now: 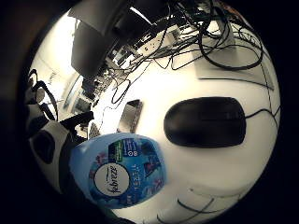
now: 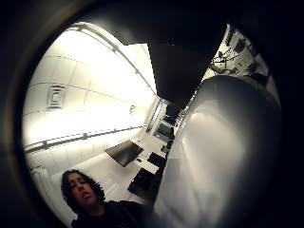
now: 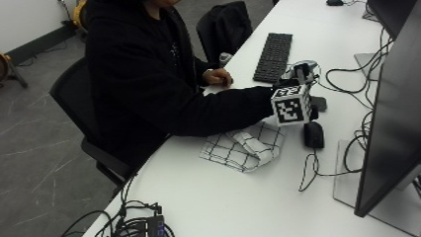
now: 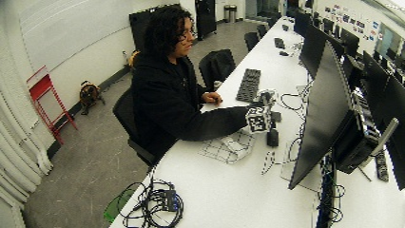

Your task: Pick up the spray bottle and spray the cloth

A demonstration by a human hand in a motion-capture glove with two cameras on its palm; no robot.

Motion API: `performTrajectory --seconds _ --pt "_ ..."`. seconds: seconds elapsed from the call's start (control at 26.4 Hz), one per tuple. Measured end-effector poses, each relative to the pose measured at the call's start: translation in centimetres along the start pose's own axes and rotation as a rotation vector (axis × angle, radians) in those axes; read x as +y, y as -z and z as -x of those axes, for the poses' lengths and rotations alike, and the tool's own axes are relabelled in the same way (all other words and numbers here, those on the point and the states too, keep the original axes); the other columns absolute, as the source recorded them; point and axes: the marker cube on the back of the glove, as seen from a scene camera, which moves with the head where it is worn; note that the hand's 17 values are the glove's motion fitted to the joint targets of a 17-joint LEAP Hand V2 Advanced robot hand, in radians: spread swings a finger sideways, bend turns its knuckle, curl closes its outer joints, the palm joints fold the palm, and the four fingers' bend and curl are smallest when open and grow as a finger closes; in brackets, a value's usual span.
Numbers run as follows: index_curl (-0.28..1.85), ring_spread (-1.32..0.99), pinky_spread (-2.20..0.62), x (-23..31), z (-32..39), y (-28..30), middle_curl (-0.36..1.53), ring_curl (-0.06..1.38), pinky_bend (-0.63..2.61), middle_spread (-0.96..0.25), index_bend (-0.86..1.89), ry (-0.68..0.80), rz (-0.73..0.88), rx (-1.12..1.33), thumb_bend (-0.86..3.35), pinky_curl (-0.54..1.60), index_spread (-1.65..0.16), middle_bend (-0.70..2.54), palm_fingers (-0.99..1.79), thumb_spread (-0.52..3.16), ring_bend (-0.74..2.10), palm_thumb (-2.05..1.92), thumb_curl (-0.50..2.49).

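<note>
Spray bottle close against the right palm, above a white desk

The blue spray bottle [image 1: 122, 169] fills the part of the view nearest the palm, its round white label facing the camera, with black straps of the right hand [image 1: 44, 140] just beside it. Beyond the bottle, on the desk [image 1: 154, 100], lie a black computer mouse [image 1: 205, 122] and a dark phone [image 1: 131, 115], set apart from each other. Farther off, black cables [image 1: 205, 42] tangle across the desk.
</note>
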Motion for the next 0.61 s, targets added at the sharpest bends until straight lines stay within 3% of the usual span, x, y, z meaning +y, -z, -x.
performTrajectory --seconds 0.34,0.61 --pt "0.63 -0.2 -0.29 2.3 0.5 1.6 0.55 0.47 0.46 -0.18 0.18 -0.09 0.21 0.045 -0.04 0.4 -0.3 0.66 1.31 0.47 0.75 0.89 0.81" --pt "0.56 -0.19 -0.15 5.0 0.7 5.6 0.49 0.42 0.39 -0.17 0.12 -0.087 0.331 0.257 -0.06 0.38 -0.31 0.5 0.97 0.7 0.59 0.77 0.73"
